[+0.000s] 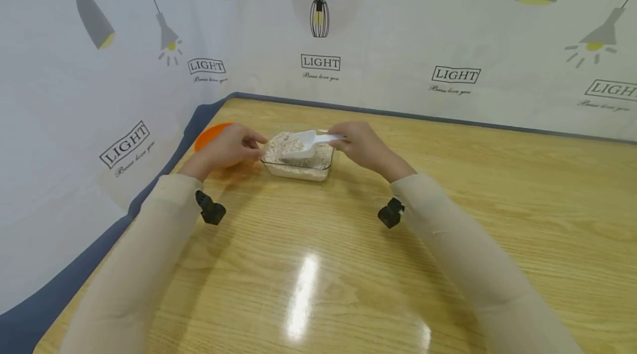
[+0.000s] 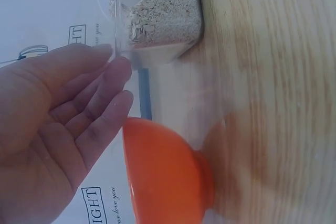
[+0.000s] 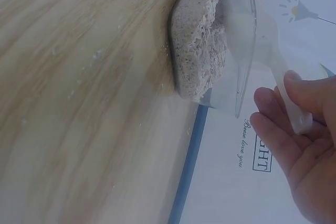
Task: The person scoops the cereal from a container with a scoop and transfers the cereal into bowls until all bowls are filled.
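- My right hand (image 1: 360,144) pinches the white scoop (image 1: 309,144) by its handle, which sticks out over the right rim of the glass box (image 1: 298,165)
- The scoop's blade sits inside that rim, among the oats (image 1: 280,142)
- My left hand (image 1: 226,146) is relaxed, fingers loosely bent, tips at the box's left rim (touching or just beside, I can't tell)
- The orange bowl (image 2: 163,177) stands left of the box with a gap between, near the left table edge
- The wooden table (image 1: 348,260) stretches wide to my right and toward me
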`<control>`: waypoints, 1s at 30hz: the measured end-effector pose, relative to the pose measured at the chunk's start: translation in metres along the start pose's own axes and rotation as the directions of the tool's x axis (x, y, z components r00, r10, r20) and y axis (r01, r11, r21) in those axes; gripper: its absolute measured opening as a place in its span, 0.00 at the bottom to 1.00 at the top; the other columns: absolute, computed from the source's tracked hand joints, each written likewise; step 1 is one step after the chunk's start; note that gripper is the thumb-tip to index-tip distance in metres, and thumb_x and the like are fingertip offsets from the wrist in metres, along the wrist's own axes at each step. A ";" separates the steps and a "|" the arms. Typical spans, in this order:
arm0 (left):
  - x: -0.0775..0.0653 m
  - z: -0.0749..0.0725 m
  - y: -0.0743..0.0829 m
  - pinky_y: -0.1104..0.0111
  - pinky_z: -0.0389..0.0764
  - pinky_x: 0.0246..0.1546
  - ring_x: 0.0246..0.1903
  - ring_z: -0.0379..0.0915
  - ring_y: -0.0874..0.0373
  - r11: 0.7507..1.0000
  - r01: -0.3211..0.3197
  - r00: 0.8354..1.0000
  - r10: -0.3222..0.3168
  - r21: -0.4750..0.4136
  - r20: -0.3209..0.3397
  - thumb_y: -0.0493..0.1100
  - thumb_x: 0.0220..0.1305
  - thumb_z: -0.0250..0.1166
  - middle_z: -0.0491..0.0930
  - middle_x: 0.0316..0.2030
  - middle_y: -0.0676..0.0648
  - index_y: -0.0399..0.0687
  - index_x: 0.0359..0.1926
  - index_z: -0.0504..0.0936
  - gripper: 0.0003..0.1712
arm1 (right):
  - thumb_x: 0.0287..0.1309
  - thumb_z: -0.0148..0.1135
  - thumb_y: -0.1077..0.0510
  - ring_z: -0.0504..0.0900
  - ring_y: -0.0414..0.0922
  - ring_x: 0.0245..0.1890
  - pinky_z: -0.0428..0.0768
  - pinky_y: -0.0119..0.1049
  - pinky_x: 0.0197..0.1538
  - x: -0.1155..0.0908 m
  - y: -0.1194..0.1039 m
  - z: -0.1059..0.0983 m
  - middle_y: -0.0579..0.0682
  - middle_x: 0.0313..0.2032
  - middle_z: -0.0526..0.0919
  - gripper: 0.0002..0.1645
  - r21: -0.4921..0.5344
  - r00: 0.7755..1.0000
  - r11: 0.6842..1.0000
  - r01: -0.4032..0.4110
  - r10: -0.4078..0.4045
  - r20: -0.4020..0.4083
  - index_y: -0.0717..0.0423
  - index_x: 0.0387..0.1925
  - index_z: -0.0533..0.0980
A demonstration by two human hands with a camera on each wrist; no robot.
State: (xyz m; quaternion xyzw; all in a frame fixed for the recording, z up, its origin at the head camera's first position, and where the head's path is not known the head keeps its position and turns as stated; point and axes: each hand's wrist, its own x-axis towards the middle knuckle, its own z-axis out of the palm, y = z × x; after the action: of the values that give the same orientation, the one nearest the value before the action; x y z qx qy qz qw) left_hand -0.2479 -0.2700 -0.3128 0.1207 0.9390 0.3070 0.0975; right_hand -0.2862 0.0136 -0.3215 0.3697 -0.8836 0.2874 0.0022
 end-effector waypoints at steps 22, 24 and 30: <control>-0.016 -0.021 -0.006 0.57 0.74 0.41 0.36 0.76 0.50 0.999 -0.012 0.998 0.015 0.051 -0.063 0.38 0.61 0.61 0.80 0.37 0.40 0.33 0.53 0.76 0.20 | 0.61 0.56 0.61 0.79 0.47 0.34 0.75 0.42 0.38 -0.003 0.003 -0.015 0.55 0.35 0.82 0.15 0.042 0.996 0.998 -0.056 0.059 -0.073 0.63 0.48 0.77; -0.018 -0.025 -0.007 0.57 0.75 0.41 0.35 0.77 0.51 0.999 -0.005 0.998 0.008 0.044 -0.066 0.38 0.60 0.61 0.81 0.36 0.41 0.33 0.53 0.76 0.20 | 0.61 0.56 0.61 0.80 0.46 0.35 0.76 0.41 0.41 -0.002 0.002 -0.016 0.55 0.37 0.82 0.16 0.044 0.995 0.997 -0.056 0.059 -0.076 0.62 0.49 0.76; -0.023 -0.034 -0.010 0.59 0.76 0.38 0.34 0.79 0.48 0.999 -0.007 0.996 0.010 0.039 -0.086 0.37 0.61 0.60 0.81 0.34 0.39 0.31 0.53 0.75 0.20 | 0.61 0.56 0.61 0.80 0.49 0.41 0.74 0.42 0.50 0.000 -0.003 -0.020 0.58 0.46 0.80 0.18 0.048 0.994 0.999 -0.008 0.013 -0.104 0.64 0.51 0.75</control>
State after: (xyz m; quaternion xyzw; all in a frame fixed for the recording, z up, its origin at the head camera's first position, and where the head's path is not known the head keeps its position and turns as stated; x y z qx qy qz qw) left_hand -0.2360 -0.3032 -0.2897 0.1132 0.9476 0.2939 0.0533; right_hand -0.2885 0.0222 -0.3039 0.3496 -0.8771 0.3272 0.0381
